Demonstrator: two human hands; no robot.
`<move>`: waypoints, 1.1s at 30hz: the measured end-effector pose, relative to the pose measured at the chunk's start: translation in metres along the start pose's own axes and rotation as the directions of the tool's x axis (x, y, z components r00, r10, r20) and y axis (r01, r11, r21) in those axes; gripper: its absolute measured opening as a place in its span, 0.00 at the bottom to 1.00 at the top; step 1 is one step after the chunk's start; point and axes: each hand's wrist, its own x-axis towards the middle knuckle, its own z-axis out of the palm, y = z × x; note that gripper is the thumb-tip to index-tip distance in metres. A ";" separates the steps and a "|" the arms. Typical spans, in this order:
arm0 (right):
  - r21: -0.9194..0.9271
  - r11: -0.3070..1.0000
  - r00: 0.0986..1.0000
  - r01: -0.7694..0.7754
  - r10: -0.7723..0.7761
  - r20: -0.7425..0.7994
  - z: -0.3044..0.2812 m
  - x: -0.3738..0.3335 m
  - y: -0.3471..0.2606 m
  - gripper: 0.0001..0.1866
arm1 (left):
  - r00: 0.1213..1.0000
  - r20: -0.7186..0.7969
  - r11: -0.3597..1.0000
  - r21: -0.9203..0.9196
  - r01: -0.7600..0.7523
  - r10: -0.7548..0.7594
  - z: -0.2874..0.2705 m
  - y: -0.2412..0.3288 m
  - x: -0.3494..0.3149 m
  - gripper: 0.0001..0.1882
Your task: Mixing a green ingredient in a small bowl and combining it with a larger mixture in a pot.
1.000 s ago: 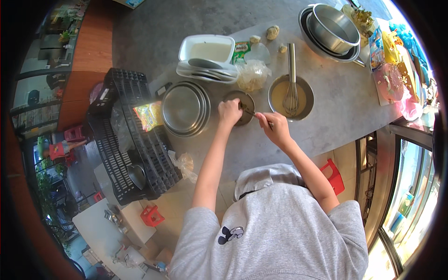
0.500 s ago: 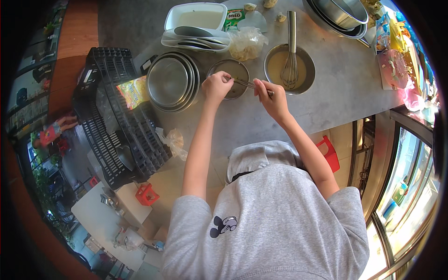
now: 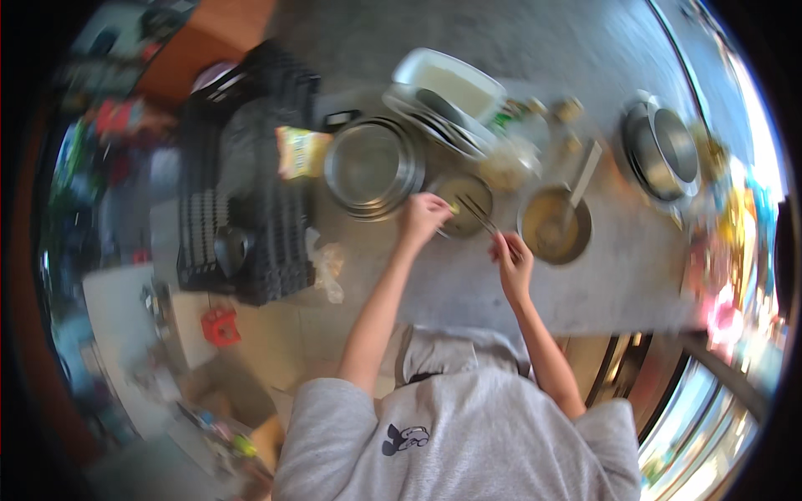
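Note:
My left hand (image 3: 426, 215) pinches a small yellowish-green piece (image 3: 454, 207) at the left side of a small round metal bowl (image 3: 480, 190). In my right hand (image 3: 513, 255) is a thin two-pronged metal utensil (image 3: 481, 217); blur hides whether it is tongs or a pair of sticks. Its prongs point up and left over the bowl, apart from each other, with nothing visible between them. To the right stands a larger metal bowl (image 3: 588, 235) of pale yellow liquid, with a whisk (image 3: 587, 171) leaning in it.
Stacked round metal pans (image 3: 365, 167) stand left of the small bowl, beside a yellow packet (image 3: 301, 153). Behind are a white tub (image 3: 468, 79) and a plastic bag (image 3: 511, 165). Metal bowls (image 3: 675, 150) sit at far right. A black crate (image 3: 284, 200) borders the table's left.
The whole view has swung and blurred, so the table sits lower in it. The utensil's prongs have come away from my left fingers, which now show the yellowish-green piece.

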 end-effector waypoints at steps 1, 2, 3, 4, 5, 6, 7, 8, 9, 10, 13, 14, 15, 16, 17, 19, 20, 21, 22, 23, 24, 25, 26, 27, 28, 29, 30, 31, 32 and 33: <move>0.009 0.999 0.999 0.031 -0.031 0.034 0.003 -0.005 0.005 0.08 | 0.996 -0.087 1.000 0.013 -0.025 0.026 -0.001 -0.015 -0.006 0.07; -0.014 1.000 1.000 0.010 -0.010 0.012 -0.001 -0.010 0.009 0.06 | 0.990 -0.139 0.991 0.133 -0.007 0.026 0.003 -0.009 -0.014 0.07; -0.006 1.000 1.000 0.006 -0.006 -0.030 -0.012 -0.010 0.023 0.06 | 0.991 -0.131 0.995 0.096 0.030 -0.018 0.013 -0.003 -0.014 0.08; -0.017 0.998 0.998 0.059 -0.058 0.014 -0.012 -0.015 0.025 0.07 | 0.989 -0.146 0.999 0.029 0.018 -0.014 0.014 -0.009 -0.020 0.09; -0.042 0.994 0.994 0.105 -0.105 0.023 -0.020 -0.017 0.025 0.09 | 0.984 -0.178 0.996 0.093 0.015 0.002 0.020 0.001 -0.024 0.11; -0.059 0.994 0.989 0.092 -0.084 0.120 -0.019 -0.019 0.029 0.09 | 0.980 -0.200 0.996 0.077 0.034 -0.018 0.021 -0.004 -0.029 0.12; -0.081 0.989 0.986 0.126 -0.116 0.118 -0.023 -0.022 0.028 0.11 | 0.972 -0.234 0.998 0.056 0.002 0.011 0.026 -0.009 -0.031 0.11; -0.101 0.981 0.983 0.166 -0.157 0.090 -0.024 -0.022 0.026 0.13 | 0.961 -0.277 0.999 0.033 0.029 -0.019 0.028 -0.011 -0.035 0.10; -0.109 0.980 0.981 0.169 -0.156 0.119 -0.024 -0.022 0.027 0.13 | 0.951 -0.305 0.999 0.009 0.052 -0.046 0.033 -0.015 -0.039 0.08; -0.075 0.989 0.987 0.130 -0.122 0.101 -0.024 -0.019 0.027 0.14 | 0.949 -0.304 0.996 -0.052 0.076 -0.088 0.033 -0.011 -0.042 0.08; -0.050 0.994 0.994 0.096 -0.093 0.052 -0.025 -0.010 0.025 0.19 | 0.930 -0.328 0.984 -0.126 0.127 -0.163 0.032 -0.012 -0.046 0.07; -0.022 0.997 0.995 0.079 -0.078 0.057 -0.024 -0.005 0.025 0.20 | 0.943 -0.305 0.990 -0.089 0.108 -0.131 0.031 -0.013 -0.046 0.09; 0.007 0.998 0.996 0.063 -0.064 0.056 -0.023 -0.002 0.019 0.21 | 0.933 -0.333 0.990 -0.077 0.115 -0.134 0.030 -0.008 -0.047 0.09; 0.031 0.999 0.998 0.038 -0.040 0.058 -0.023 0.001 0.018 0.22 | 0.933 -0.309 0.982 -0.103 0.158 -0.183 0.027 -0.003 -0.046 0.09; 0.058 0.998 0.998 0.012 -0.015 0.066 -0.023 0.003 0.015 0.24 | 0.939 -0.311 0.988 -0.094 0.122 -0.146 0.024 -0.005 -0.046 0.09; 0.076 0.997 0.999 -0.007 0.003 0.048 -0.024 0.009 0.015 0.26 | 0.959 -0.248 0.959 -0.277 0.064 -0.136 0.024 -0.008 -0.039 0.08; 0.104 0.994 0.996 -0.030 0.020 0.090 -0.026 0.010 0.015 0.27 | 0.960 -0.245 0.917 -0.397 0.029 -0.136 0.023 -0.009 -0.035 0.07; 0.110 0.994 0.999 -0.017 0.012 0.046 -0.029 0.008 0.015 0.27 | 0.969 -0.208 0.894 -0.447 0.028 -0.134 0.022 -0.009 -0.030 0.07; 0.091 0.995 0.999 -0.030 0.026 0.045 -0.034 0.005 0.016 0.29 | 0.975 -0.200 0.858 -0.513 -0.021 -0.096 0.022 -0.010 -0.029 0.07; 0.074 0.996 0.998 -0.041 0.037 0.060 -0.029 0.003 0.010 0.30 | 0.976 -0.210 0.814 -0.576 -0.074 -0.059 0.019 -0.012 -0.025 0.07; 0.020 0.993 0.993 -0.116 0.116 -0.003 -0.029 -0.011 0.002 0.32 | 0.977 -0.207 0.804 -0.590 -0.075 -0.061 0.017 -0.015 -0.027 0.07; -0.048 0.995 0.995 -0.083 0.080 -0.067 -0.034 -0.023 0.003 0.33 | 0.979 -0.202 0.810 -0.580 -0.091 -0.034 0.018 -0.017 -0.028 0.07; -0.114 0.992 0.992 -0.053 0.039 -0.123 -0.035 -0.035 0.008 0.34 | 0.985 -0.165 0.836 -0.547 -0.052 -0.046 0.017 -0.024 -0.026 0.08; -0.142 0.989 0.992 0.027 -0.045 -0.120 -0.040 -0.047 0.013 0.32 | 0.989 -0.136 0.859 -0.511 -0.019 -0.060 0.011 -0.028 -0.023 0.08; -0.171 0.980 0.984 0.105 -0.128 -0.127 -0.044 -0.055 0.018 0.30 | 0.994 -0.099 0.889 -0.457 -0.015 -0.035 0.010 -0.027 -0.020 0.09; -0.156 0.980 0.981 0.120 -0.142 -0.134 -0.043 -0.059 0.012 0.30 | 0.998 -0.065 0.915 -0.403 -0.005 -0.023 0.010 -0.024 -0.023 0.09; -0.314 0.932 0.980 0.180 -0.198 -0.026 -0.042 -0.064 0.003 0.27 | 0.998 -0.062 0.935 -0.355 0.003 -0.027 0.007 -0.021 -0.021 0.09; -0.464 0.852 0.970 0.242 -0.227 0.089 -0.042 -0.075 -0.009 0.24 | 0.998 -0.062 0.938 -0.348 -0.004 -0.018 0.007 -0.018 -0.025 0.09; -0.552 0.789 0.961 0.269 -0.256 0.103 -0.032 -0.073 -0.023 0.17 | 0.999 -0.035 0.950 -0.312 0.013 -0.025 0.003 -0.015 -0.026 0.09; -0.542 0.793 0.959 0.278 -0.264 0.105 -0.026 -0.070 -0.025 0.17 | 0.999 -0.010 0.960 -0.277 0.032 -0.037 0.001 -0.013 -0.027 0.08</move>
